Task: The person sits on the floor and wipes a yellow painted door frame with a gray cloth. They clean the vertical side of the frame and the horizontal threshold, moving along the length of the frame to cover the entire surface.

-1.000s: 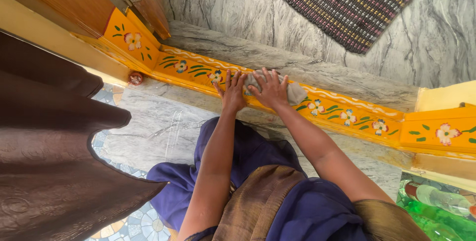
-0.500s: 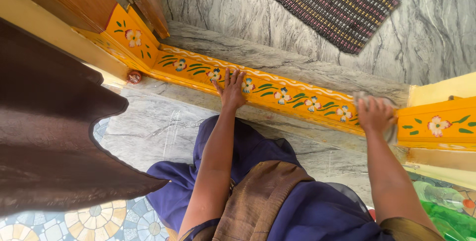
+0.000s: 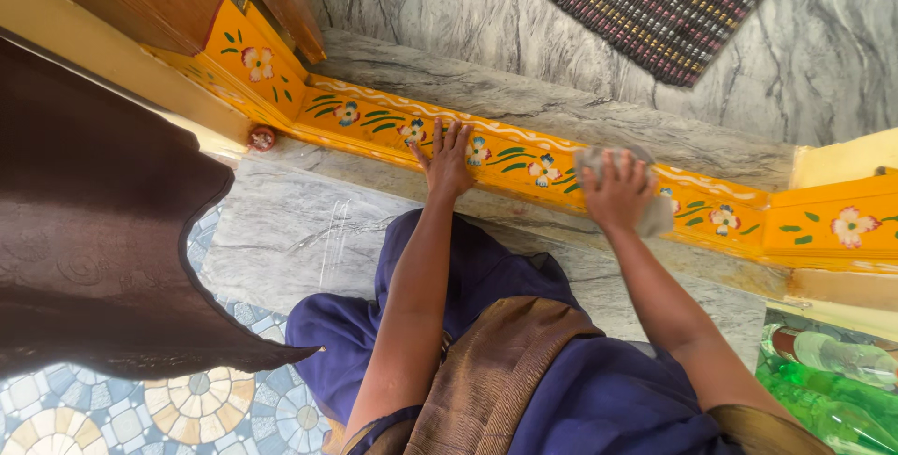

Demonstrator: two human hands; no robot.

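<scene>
Two hands rest on the yellow painted threshold [image 3: 524, 160]. Left hand [image 3: 447, 160], at 11 o'clock, lies flat, fingers spread wide. Right hand [image 3: 617, 193], at 1 o'clock, presses a grey cloth [image 3: 655, 216], fingers curled over it.

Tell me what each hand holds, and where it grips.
Right hand presses a grey cloth, palm over its middle. Left hand holds nothing, flat on the painted threshold.
</scene>
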